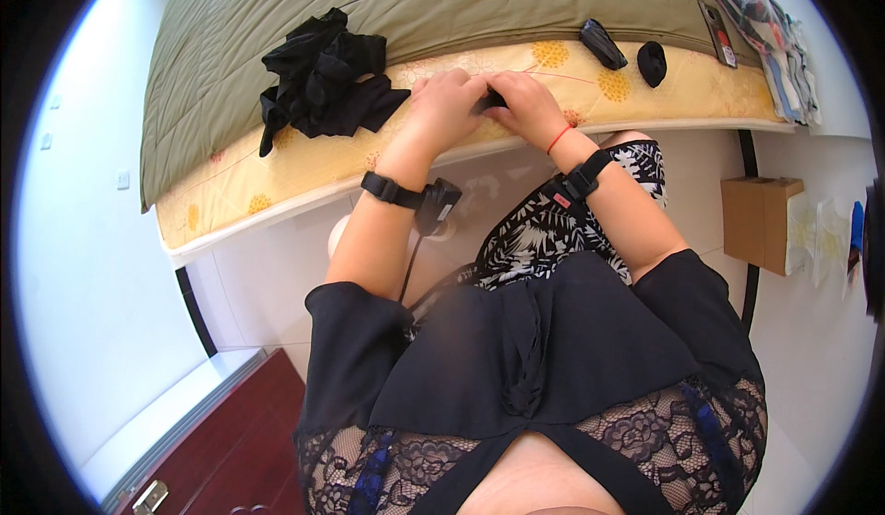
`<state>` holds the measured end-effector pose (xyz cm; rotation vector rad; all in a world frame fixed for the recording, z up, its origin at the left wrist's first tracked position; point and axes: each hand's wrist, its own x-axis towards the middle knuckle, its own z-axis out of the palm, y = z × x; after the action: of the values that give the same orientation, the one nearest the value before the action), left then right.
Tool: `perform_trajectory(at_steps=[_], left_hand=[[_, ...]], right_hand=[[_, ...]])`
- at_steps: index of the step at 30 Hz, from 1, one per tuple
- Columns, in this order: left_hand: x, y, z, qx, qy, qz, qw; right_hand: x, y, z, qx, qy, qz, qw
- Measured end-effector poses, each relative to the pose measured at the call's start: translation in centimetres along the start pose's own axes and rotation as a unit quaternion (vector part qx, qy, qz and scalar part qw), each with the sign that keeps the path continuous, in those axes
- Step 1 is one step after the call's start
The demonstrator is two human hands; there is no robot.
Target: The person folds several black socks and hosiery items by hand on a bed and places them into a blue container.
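Observation:
Over the edge of the bed, my left hand (449, 106) and my right hand (527, 106) meet, fingers curled round a small black sock (491, 102). Most of the sock is hidden by the fingers. A loose heap of black socks (324, 77) lies to the left of my left hand. Two small rolled black bundles lie on the bed to the right of my right hand: a longer, shinier one (603, 44) and a rounder one (652, 63).
The yellow patterned mattress (304, 160) has an olive quilt (479, 8) across its far part. At the far right lie a phone (717, 34) and folded clothes in clear plastic (765, 35). A cardboard box (758, 220) stands below on the right, a dark red door (230, 441) at lower left.

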<state>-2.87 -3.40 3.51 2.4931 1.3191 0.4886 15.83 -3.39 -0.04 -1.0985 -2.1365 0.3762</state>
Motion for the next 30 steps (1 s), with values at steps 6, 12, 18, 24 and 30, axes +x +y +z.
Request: perform_trajectory(at_steps=[6,12,18,24,30], left_hand=[[-1.1,-0.3,-0.3,0.084,0.041,0.023,0.995],[-1.1,-1.2,-0.3,-0.025,0.065,0.081,0.994],[-1.1,0.6,-0.4,-0.046,0.108,0.091,0.989],[-0.4,-0.2,0.7,-0.237,0.100,-0.006,0.966],[-0.3,0.7,0.6,-0.265,0.142,-0.015,0.954]], right_hand=[[0.3,0.2,0.0,0.029,-0.041,0.024,0.998],[0.8,-0.3,-1.7,0.184,-0.126,0.043,0.974],[0.5,0.3,-5.3,0.059,-0.217,0.063,0.972],[-0.3,-0.5,-4.3,0.132,-0.021,-0.029,0.991],[-0.1,-1.8,-4.5,0.154,0.023,0.066,0.986]])
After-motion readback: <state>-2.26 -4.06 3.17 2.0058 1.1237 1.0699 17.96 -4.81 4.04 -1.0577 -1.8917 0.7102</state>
